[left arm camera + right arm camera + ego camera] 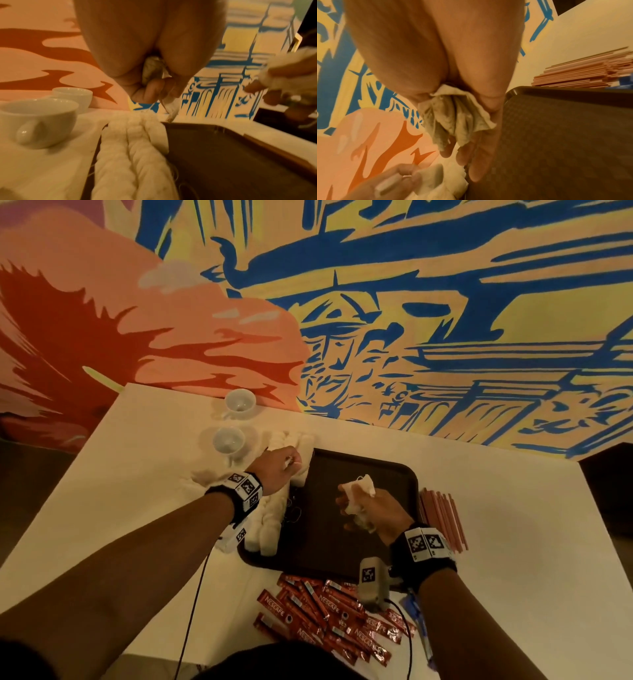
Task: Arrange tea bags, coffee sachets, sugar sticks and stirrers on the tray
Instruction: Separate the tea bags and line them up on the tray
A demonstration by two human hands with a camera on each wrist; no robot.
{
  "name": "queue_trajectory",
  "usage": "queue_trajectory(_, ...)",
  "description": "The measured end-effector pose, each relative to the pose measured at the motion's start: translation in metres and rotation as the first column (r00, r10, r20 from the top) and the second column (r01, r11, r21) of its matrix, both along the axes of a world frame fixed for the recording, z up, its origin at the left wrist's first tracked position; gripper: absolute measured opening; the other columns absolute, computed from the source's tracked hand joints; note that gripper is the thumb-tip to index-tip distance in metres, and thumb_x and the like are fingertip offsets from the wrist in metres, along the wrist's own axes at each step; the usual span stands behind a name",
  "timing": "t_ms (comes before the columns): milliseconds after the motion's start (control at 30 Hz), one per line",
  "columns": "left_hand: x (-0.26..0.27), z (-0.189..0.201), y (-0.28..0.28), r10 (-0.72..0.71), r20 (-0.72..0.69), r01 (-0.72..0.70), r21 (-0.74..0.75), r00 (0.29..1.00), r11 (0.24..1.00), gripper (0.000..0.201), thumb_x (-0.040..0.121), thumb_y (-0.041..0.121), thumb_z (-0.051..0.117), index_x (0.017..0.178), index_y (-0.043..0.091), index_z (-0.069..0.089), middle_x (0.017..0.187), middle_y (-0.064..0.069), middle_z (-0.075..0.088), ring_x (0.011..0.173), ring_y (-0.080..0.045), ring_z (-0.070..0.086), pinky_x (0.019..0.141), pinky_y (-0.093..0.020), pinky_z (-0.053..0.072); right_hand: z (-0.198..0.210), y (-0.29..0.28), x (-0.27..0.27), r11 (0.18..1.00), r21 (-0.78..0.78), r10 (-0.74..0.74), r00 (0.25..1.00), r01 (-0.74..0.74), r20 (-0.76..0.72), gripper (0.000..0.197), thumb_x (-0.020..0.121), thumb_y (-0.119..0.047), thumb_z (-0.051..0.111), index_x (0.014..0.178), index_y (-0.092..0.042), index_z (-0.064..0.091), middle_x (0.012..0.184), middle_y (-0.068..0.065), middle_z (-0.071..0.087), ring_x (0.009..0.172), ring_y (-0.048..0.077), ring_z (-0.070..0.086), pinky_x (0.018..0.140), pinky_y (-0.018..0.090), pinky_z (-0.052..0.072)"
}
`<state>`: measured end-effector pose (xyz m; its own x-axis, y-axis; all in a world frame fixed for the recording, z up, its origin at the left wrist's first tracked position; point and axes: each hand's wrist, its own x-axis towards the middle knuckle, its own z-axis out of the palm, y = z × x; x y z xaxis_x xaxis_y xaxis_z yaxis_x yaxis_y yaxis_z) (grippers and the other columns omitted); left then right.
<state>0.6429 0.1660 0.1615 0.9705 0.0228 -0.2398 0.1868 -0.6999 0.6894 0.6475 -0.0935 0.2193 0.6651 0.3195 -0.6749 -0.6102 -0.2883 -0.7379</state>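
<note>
Now, feeding tea bags [359, 501] one by one from bunch-clutching right hand [371, 510] to bag-pinching left hand [279, 465]; extending the neat left-edge row [270, 522] on tray [342, 556], strings untangled.

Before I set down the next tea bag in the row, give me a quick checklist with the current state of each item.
1. Left hand pinches a tea bag: ok.
2. Right hand holds spare tea bags: ok.
3. Tray has bare floor beside the row of tea bags: ok.
4. Row fully inside the rim: cannot tell.
5. Coffee sachets on tray: not ok, still on the table.
6. Stirrers on tray: not ok, beside it.
</note>
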Motion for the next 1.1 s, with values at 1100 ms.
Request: queue_trajectory(1100,-0.002,0.037,-0.042,0.015,0.118,-0.001,-0.119,0.993,0.993,0.026,0.098,0.043,0.058,0.112,0.025,0.071,0.114,0.011,0.067,0.107,-0.007,0.060,0.097,-0.028,0.046,0.013,-0.033,-0.014,0.915,0.373,0.165,0.986,-0.157,0.012,0.076,0.085,0.005,0.070,0.148,-0.020,0.036,0.131,0.019,0.064,0.107,0.039,0.069,0.074,0.037,0.060)
